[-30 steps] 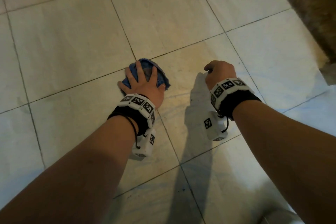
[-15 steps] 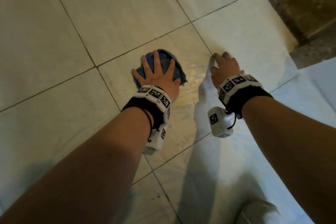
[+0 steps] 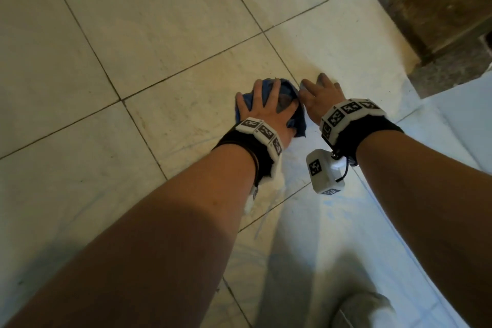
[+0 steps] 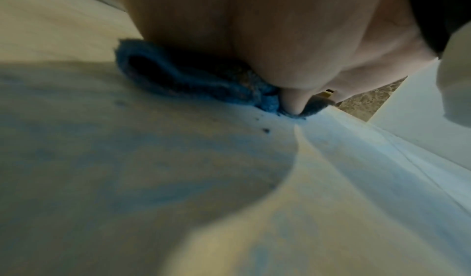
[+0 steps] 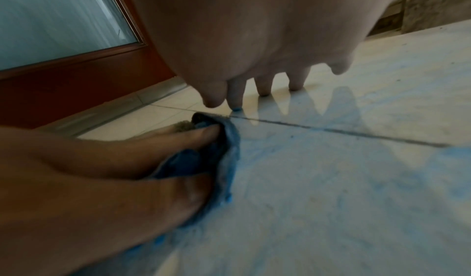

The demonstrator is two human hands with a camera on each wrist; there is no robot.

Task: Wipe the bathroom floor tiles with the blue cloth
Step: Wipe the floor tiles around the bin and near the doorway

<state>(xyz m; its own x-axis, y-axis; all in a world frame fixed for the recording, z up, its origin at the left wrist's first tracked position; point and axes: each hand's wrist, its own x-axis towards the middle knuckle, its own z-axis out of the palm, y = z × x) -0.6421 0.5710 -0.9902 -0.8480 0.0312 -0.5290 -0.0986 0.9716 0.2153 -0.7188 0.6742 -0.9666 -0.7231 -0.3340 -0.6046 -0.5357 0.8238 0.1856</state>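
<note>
Blue cloth: bunched, flat on the floor tiles, lying on the tile just short of a grout line; a loose corner trails toward the wrist.

Left hand: spread on top of the cloth, fingers straight and splayed, pressing it down without curling round it. The left wrist view shows the palm bearing on the cloth's rolled edge.

Right hand: just beside the cloth, fingers extended, tips planted on the tile as a prop. Holds nothing. The right wrist view shows its fingertips touching the tile near the grout line.

Change over the last second: cloth and left hand have travelled rightward across a tile, from well apart from the right hand to almost touching it. The right hand has uncurled from a fist into a flat brace.

Reading: a wiping stroke is under way; faint streaks on the near tiles suggest covered ground. Tiles beyond and to the left look not yet wiped.

Surroundings: brown stone wall, wooden door with frosted pane.
</note>
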